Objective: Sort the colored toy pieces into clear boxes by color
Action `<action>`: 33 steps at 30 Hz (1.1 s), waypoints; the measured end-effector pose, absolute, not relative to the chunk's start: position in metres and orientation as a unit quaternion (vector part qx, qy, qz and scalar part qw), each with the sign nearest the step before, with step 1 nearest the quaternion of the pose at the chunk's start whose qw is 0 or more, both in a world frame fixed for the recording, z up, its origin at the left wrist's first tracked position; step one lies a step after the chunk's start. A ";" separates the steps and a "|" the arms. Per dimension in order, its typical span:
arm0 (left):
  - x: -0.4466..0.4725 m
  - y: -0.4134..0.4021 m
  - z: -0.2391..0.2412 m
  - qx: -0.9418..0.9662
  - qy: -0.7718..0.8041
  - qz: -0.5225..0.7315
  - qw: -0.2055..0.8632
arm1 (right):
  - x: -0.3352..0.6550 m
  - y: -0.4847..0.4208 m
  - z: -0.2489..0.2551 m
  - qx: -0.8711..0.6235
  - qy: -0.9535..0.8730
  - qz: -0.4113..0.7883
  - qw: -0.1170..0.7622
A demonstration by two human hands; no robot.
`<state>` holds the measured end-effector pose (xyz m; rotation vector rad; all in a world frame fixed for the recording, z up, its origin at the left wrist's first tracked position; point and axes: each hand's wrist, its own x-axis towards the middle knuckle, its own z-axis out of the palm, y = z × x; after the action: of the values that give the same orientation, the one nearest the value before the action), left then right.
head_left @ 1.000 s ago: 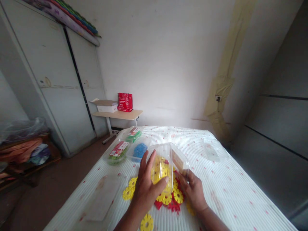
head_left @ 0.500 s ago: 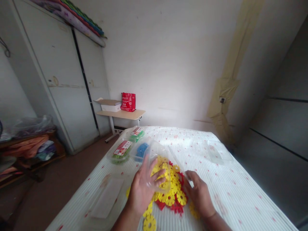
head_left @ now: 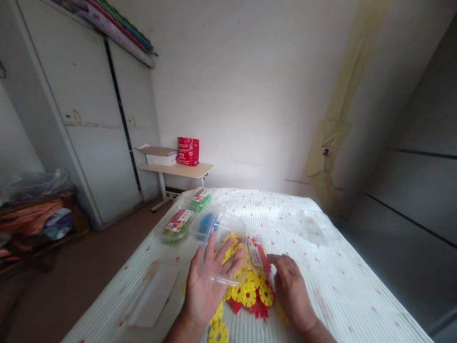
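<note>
- Change: the see-through box is now turned, and its lid shows a red label instead of the pale back seen a second ago.
- Meaning: the lid appears opened outward on the 3 o'clock side of the box; a hinge cannot be confirmed.
- Left hand: palm turned up, fingers spread behind the plastic, not closed. Whether they lie inside or under the box cannot be told.
- Right hand: fingertips at the lid's near edge; whether they pinch it cannot be told.
- Location: the box is above the yellow pieces, toward 11 o'clock from the pile's middle. Red pieces show beneath the yellow ones.
- Surroundings, from the pile: blue pieces in a tray at 11 o'clock; a green-filled box at 10; another tray at 2; a white card at 9.
- Obstruction: the left hand and box wall overlap the pile; a loose yellow disc lies beside the left wrist.
</note>
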<state>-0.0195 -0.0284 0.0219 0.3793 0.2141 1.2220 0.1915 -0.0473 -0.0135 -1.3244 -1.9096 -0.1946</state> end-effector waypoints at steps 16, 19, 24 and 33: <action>0.007 -0.041 0.022 0.238 0.163 0.601 0.746 | 0.159 -0.073 0.030 -0.474 -0.755 0.074 0.448; 0.007 -0.034 0.015 0.312 0.288 0.608 0.671 | 0.195 -0.050 0.034 -0.559 -0.695 0.027 0.451; 0.001 -0.029 -0.005 0.579 0.424 0.551 0.426 | 0.260 0.004 0.017 -0.660 -0.635 -0.055 0.398; 0.013 -0.036 -0.023 0.829 0.446 0.333 0.059 | 0.288 0.037 -0.019 -0.756 -0.586 -0.046 0.287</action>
<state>0.0134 -0.0356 -0.0226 2.5111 1.3511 1.0080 0.2884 0.0372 -0.0189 -2.0210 -1.5670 -0.1232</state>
